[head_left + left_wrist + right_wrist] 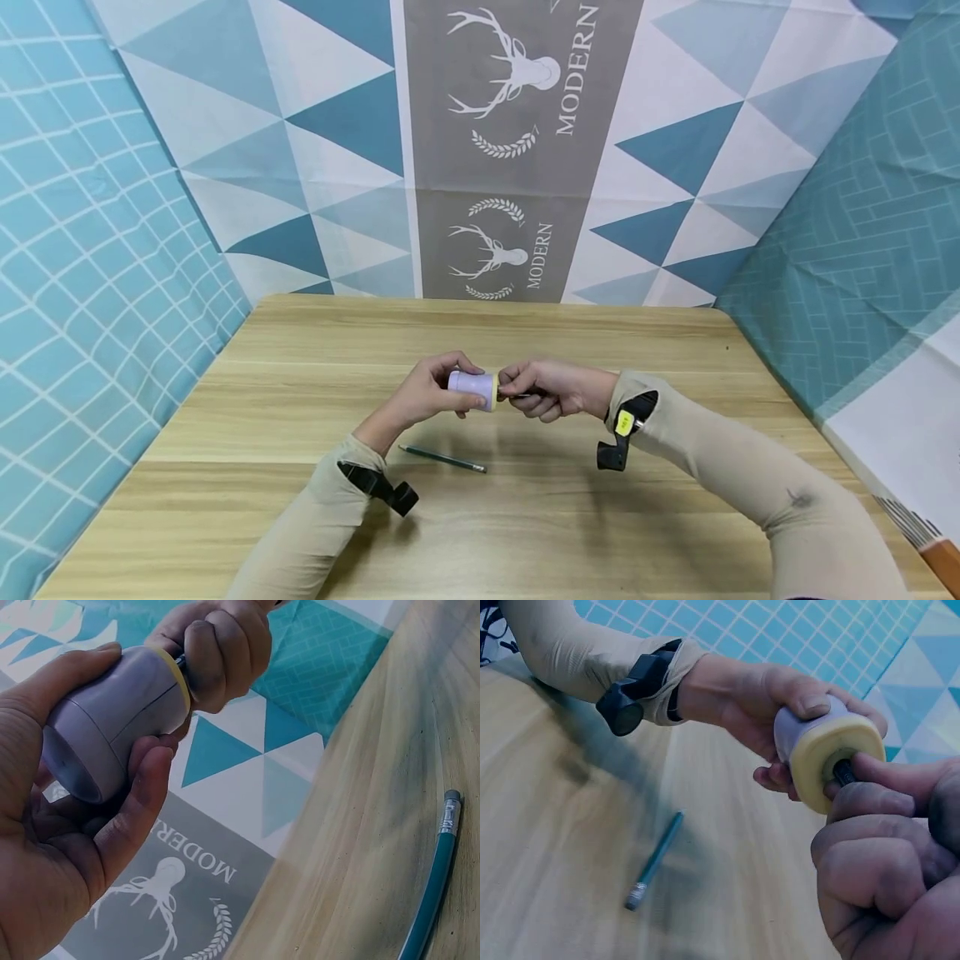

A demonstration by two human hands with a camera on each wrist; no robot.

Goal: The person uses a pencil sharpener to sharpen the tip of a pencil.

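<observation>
My left hand (426, 392) grips a lilac pencil sharpener (471, 386) above the table, its thumb and fingers around the barrel. The yellow end (814, 761) of the sharpener faces my right hand (553, 390). In the right wrist view, a dark, slim pencil (844, 772) enters the round hole in that end. My right thumb and curled forefinger pinch this pencil close to the hole, and the fist hides most of its length. A green pencil (442, 458) with a metal ferrule and grey eraser lies on the table, nearer my body than the hands.
The light wood table (525, 533) ends at a patterned backdrop (345, 150) behind it. Blue tiled sheets hang at the left and right sides. At the right edge, a white surface (900, 442) borders the table.
</observation>
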